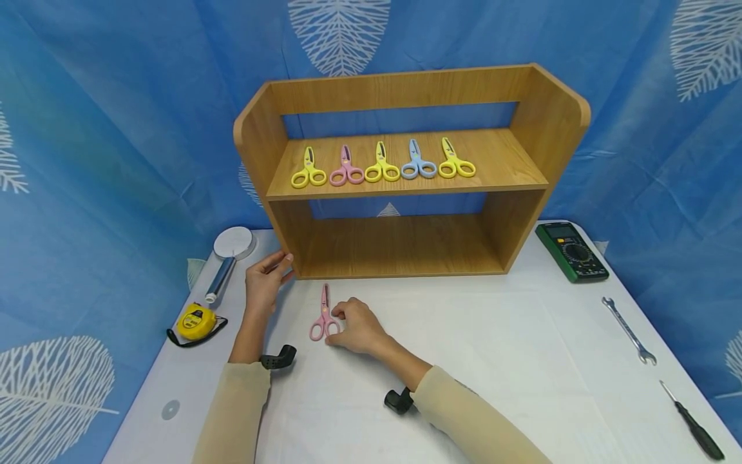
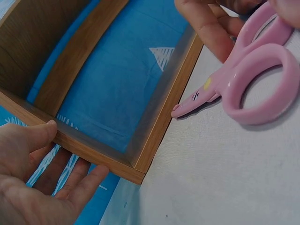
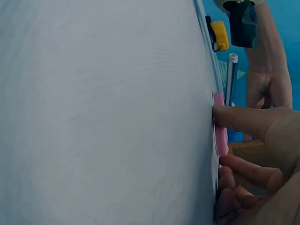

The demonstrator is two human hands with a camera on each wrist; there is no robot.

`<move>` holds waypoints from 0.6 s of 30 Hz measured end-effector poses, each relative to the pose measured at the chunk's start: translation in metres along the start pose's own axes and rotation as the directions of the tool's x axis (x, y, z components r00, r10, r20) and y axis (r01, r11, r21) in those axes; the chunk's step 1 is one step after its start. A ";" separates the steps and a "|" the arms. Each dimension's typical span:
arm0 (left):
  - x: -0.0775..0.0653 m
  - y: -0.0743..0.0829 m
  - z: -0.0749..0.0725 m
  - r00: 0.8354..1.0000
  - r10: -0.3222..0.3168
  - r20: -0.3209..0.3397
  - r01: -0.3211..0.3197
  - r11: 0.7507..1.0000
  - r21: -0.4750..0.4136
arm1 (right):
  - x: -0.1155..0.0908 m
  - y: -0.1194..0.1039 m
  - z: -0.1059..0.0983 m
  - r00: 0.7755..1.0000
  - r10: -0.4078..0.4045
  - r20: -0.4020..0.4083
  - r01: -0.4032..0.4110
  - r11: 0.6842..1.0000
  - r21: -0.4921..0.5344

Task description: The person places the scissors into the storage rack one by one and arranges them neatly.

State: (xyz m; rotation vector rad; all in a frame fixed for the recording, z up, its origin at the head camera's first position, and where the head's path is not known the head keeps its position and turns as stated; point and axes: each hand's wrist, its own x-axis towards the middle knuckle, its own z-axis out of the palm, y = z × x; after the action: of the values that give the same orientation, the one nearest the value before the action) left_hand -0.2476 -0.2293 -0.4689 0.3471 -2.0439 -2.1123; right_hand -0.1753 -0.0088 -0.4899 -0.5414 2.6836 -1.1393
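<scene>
A pair of pink scissors (image 1: 325,303) lies on the white table in front of a wooden shelf (image 1: 406,272), blades toward it. My right hand (image 1: 358,327) pinches the handle loops from the right; in the right wrist view its thumb is on the pink handle (image 3: 221,143), with the other fingers curled close by. At the shelf's lower left corner, my left hand (image 1: 266,283) holds the side panel's edge. The left wrist view shows that thumb over the front edge (image 2: 70,144) and the fingers along the outer side.
Scissors in a row lie on the upper board: three yellow (image 1: 382,169), a pink (image 1: 346,171) and a blue (image 1: 416,164). Left are a white disc (image 1: 234,242), blue tube (image 1: 220,280) and tape measure (image 1: 196,322). Right are a multimeter (image 1: 572,251), wrench (image 1: 628,330) and screwdriver (image 1: 692,422).
</scene>
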 end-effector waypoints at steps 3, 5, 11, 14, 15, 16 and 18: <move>0.000 -0.001 0.001 1.000 0.000 0.001 0.000 1.000 -0.001 | -0.001 -0.002 0.000 1.000 0.014 -0.025 -0.014 1.000 -0.007; 0.000 -0.001 0.001 1.000 -0.001 0.003 0.001 1.000 0.001 | -0.002 -0.002 -0.002 0.998 0.032 -0.049 -0.031 0.999 0.010; -0.002 0.000 0.000 1.000 -0.003 0.008 0.003 1.000 -0.004 | -0.008 0.001 -0.016 0.997 0.056 -0.056 -0.049 0.992 0.120; -0.002 0.001 0.000 1.000 0.000 0.009 0.000 1.000 -0.008 | -0.015 0.003 -0.031 0.999 0.027 -0.043 -0.019 0.984 0.176; -0.002 0.001 0.000 1.000 0.001 0.008 -0.001 1.000 -0.011 | -0.018 0.003 -0.038 0.999 0.013 -0.040 -0.005 0.981 0.196; -0.002 0.001 0.000 1.000 0.001 0.008 -0.001 1.000 -0.012 | -0.022 0.003 -0.044 0.999 0.008 -0.034 -0.001 0.976 0.219; -0.003 0.001 0.000 1.000 -0.001 0.008 0.001 1.000 -0.015 | -0.031 0.003 -0.059 0.999 -0.012 -0.034 0.020 0.968 0.251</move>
State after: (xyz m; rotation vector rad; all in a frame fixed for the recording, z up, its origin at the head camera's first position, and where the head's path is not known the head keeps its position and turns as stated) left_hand -0.2452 -0.2288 -0.4676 0.3384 -2.0312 -2.1319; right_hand -0.1657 0.0441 -0.4509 -0.5053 2.5100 -1.4761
